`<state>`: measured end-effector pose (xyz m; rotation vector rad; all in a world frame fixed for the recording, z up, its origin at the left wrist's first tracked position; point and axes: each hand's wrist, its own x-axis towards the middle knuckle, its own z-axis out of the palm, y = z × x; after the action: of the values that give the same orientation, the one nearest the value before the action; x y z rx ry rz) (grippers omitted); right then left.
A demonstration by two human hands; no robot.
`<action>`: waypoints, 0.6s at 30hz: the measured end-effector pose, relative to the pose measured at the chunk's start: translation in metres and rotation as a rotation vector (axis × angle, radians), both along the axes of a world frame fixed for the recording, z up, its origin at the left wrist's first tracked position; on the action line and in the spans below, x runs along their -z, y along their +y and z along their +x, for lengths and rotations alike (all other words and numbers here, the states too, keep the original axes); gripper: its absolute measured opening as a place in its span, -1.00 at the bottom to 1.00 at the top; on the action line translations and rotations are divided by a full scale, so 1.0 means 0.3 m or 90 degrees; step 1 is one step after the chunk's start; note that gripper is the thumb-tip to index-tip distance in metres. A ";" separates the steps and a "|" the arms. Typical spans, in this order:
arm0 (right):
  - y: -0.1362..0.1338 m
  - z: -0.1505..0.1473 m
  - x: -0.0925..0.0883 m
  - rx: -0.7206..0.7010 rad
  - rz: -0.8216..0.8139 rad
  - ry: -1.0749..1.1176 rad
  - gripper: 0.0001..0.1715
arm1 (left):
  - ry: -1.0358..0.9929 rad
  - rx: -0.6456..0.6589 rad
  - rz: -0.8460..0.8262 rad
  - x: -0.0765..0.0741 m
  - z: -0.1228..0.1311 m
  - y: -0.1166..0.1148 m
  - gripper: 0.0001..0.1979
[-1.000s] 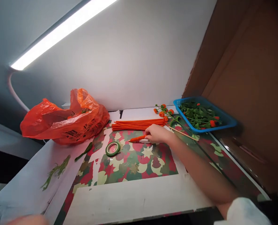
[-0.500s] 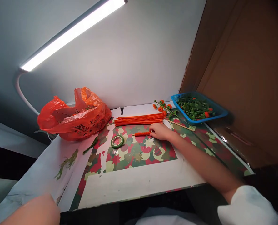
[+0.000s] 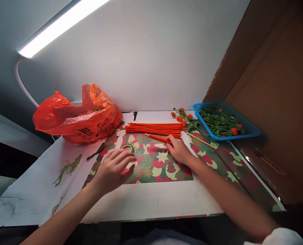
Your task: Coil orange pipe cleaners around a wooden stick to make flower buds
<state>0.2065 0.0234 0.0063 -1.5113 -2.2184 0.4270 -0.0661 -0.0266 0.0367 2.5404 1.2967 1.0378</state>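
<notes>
In the head view my right hand (image 3: pixel 177 149) pinches one end of a thin stick wound with an orange pipe cleaner (image 3: pixel 156 137); the stick's pale tip points left. Just behind it lies a bundle of straight orange pipe cleaners (image 3: pixel 151 128). My left hand (image 3: pixel 115 167) hovers over the table's left middle, fingers apart and slightly curled, with nothing in it. Beyond those fingers a roll of green tape (image 3: pixel 130 146) shows, partly covered by the hand. A bare wooden stick (image 3: pixel 202 140) rests to the right of the bundle.
An orange-red plastic bag (image 3: pixel 90 127) stands at back left. Orange flowers on a green stem (image 3: pixel 179 118) lie behind the bundle. A blue basket (image 3: pixel 233 137) of greenery sits at right, near a cardboard panel (image 3: pixel 274 85). Folded green strands (image 3: pixel 95 151) and wilted leaves (image 3: pixel 68 168) lie left.
My left hand has come in from the lower left edge to beside the tape roll. My right hand has lifted the wrapped stick slightly, and it now tilts. The camera view has shifted a little.
</notes>
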 end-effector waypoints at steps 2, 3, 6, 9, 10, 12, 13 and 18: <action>-0.012 0.000 0.006 0.001 -0.010 0.082 -0.85 | 0.045 0.043 0.040 -0.010 0.028 -0.025 -0.92; -0.017 -0.001 0.009 0.003 -0.017 0.110 -0.85 | 0.050 0.073 0.066 -0.024 0.047 -0.048 -0.87; -0.023 -0.002 0.017 0.029 -0.021 0.093 -0.87 | -0.021 0.153 0.151 -0.079 0.106 -0.118 -0.69; -0.021 0.000 0.025 0.032 -0.003 0.047 -0.87 | -0.044 0.148 0.217 -0.094 0.150 -0.097 -0.80; -0.021 0.001 0.027 0.019 -0.002 0.043 -0.86 | -0.025 0.143 0.240 -0.083 0.161 -0.064 -0.78; -0.024 0.001 0.029 -0.021 -0.004 0.044 -0.85 | 0.061 0.054 0.168 -0.045 0.179 0.021 -0.70; -0.027 0.000 0.027 -0.044 -0.004 0.048 -0.84 | 0.108 0.028 0.107 -0.024 0.186 0.063 -0.64; -0.051 -0.006 0.004 -0.150 0.009 0.122 -0.74 | 0.234 0.041 -0.042 0.034 0.206 0.156 -0.71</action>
<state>0.2047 0.0082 0.0050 -1.1517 -2.2475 0.5993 -0.0043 0.0204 0.0266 2.7902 1.2867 0.5213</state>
